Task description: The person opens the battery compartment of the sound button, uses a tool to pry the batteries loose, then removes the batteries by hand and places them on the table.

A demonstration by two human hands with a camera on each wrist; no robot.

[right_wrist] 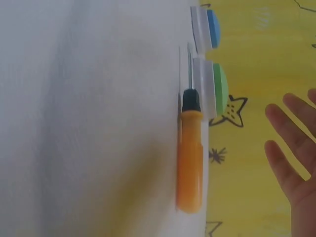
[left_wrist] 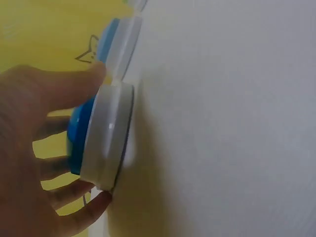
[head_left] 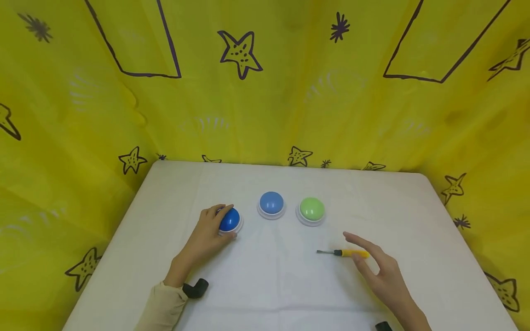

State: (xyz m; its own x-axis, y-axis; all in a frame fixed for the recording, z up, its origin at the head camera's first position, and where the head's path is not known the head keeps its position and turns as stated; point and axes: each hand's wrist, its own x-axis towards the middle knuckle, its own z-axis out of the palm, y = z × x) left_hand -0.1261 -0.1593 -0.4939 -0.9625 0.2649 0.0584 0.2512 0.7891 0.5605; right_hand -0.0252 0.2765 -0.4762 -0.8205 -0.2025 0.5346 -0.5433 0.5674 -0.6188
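Note:
My left hand [head_left: 207, 232] grips a dark blue dome push button [head_left: 230, 220] with a round white base, at the left of the table. In the left wrist view the thumb lies at one side of the white base [left_wrist: 106, 138] and the fingertips reach round to the other. My right hand [head_left: 385, 273] hovers with fingers extended over a screwdriver [head_left: 352, 253], holding nothing. The screwdriver has a yellow-orange handle [right_wrist: 191, 163], a black collar and a thin metal shaft pointing left. In the right wrist view the hand is apart from the handle.
A light blue push button [head_left: 271, 203] and a light green one [head_left: 312, 209] stand farther back on the white tabletop [head_left: 269, 276]. Yellow cloth [head_left: 265, 105] with drawn stars hangs behind the table and along both sides.

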